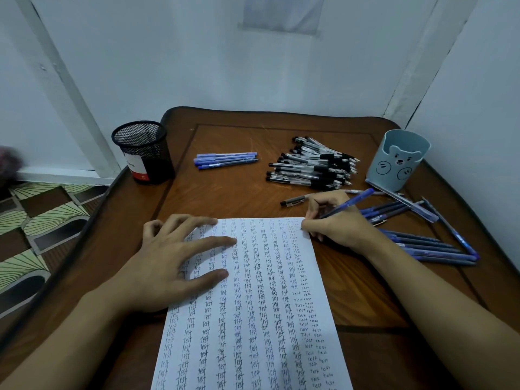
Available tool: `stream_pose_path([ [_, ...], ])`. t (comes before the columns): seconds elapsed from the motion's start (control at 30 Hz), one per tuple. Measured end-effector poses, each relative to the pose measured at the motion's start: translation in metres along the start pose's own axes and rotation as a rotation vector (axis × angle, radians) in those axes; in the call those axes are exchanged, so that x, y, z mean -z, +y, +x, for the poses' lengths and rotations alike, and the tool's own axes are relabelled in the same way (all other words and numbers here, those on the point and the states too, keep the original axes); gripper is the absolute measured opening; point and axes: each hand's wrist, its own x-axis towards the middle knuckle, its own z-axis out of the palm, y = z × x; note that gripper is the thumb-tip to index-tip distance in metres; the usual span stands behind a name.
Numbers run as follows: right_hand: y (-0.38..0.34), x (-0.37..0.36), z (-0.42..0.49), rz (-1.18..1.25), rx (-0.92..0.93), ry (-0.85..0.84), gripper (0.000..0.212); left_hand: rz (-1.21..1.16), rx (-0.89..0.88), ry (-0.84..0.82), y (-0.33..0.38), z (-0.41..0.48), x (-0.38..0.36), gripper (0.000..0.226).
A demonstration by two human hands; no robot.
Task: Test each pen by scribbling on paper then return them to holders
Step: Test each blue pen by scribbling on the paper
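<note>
A white sheet of paper, covered in columns of "test", lay at the tabletop's near edge. The left hand pressed flat, fingers spread, on it; the right hand gripped a blue pen at its far right corner. Beyond lay black pens, a mesh holder and bear holder.

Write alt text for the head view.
The right hand writes with a blue pen at the top right corner of a white paper sheet filled with "test", steadied by the left hand. Loose pens lie on the brown wooden table.
</note>
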Motion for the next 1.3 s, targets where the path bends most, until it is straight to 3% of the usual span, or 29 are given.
stream_pose_path([
  [0.23,0.001,-0.003,0.002,-0.007,0.001,0.010,0.029,0.001,0.003,0.004,0.000,0.001,-0.001,0.059],
  [0.47,0.005,0.002,0.000,0.139,-0.043,0.040,0.027,0.006,0.002,0.000,0.001,0.000,0.000,0.062],
  [0.67,-0.004,-0.008,0.003,0.327,-0.121,0.180,0.056,-0.016,-0.006,0.013,-0.001,0.001,-0.002,0.060],
  [0.87,-0.008,-0.011,0.003,0.376,-0.092,0.257,0.036,-0.006,-0.005,0.015,-0.001,0.001,-0.004,0.063],
  [1.07,-0.008,-0.010,0.004,0.323,-0.037,0.231,0.037,-0.018,-0.008,0.028,-0.002,0.000,-0.003,0.064],
  [1.2,-0.015,-0.005,0.008,0.135,0.068,0.201,0.040,-0.022,-0.011,0.036,-0.002,0.001,-0.004,0.063],
  [1.3,-0.032,-0.003,0.016,-0.107,0.144,0.059,0.031,-0.043,-0.015,0.066,-0.003,0.001,-0.005,0.062],
])
